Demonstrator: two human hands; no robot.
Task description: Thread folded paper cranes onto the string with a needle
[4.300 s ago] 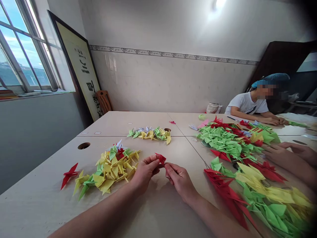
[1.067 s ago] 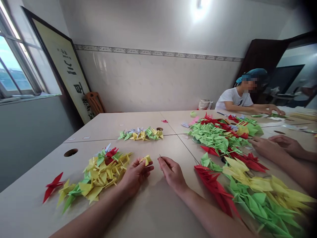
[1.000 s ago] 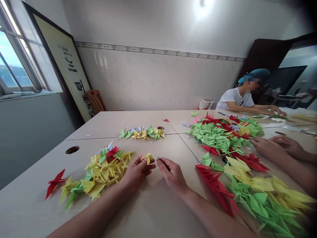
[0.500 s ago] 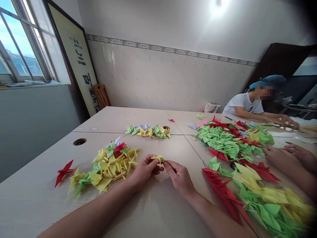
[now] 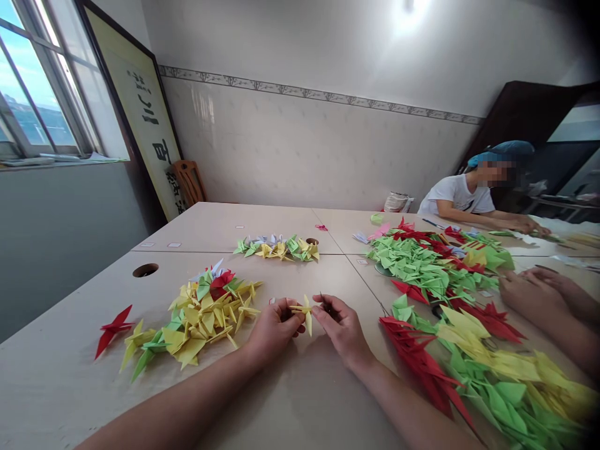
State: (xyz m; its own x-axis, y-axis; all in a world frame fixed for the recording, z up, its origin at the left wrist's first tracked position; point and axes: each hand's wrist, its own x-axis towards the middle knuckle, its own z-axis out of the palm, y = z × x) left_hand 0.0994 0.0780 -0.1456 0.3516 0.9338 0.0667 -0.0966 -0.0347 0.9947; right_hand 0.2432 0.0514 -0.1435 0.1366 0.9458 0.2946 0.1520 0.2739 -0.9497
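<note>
My left hand [image 5: 274, 327] pinches a small yellow paper crane [image 5: 304, 311] just above the table. My right hand [image 5: 341, 326] meets it from the right, fingers closed on the crane and on a thin dark needle [image 5: 321, 296] that sticks up from the fingertips. Left of my left hand lies a heap of folded cranes [image 5: 206, 307], mostly yellow with some green and red. A single red crane [image 5: 113, 324] lies apart at the far left.
A long strung mass of red, green and yellow cranes [image 5: 473, 350] covers the table's right side. A smaller row of cranes [image 5: 279, 247] lies further back. Another person's hands [image 5: 534, 290] rest at the right; a seated person [image 5: 473, 195] works at the far end. A cable hole [image 5: 145, 270] is left.
Earlier my hands held a red crane; my left hand then held a yellow one. My right hand, holding the needle, has closed in and now grips the yellow crane too.
</note>
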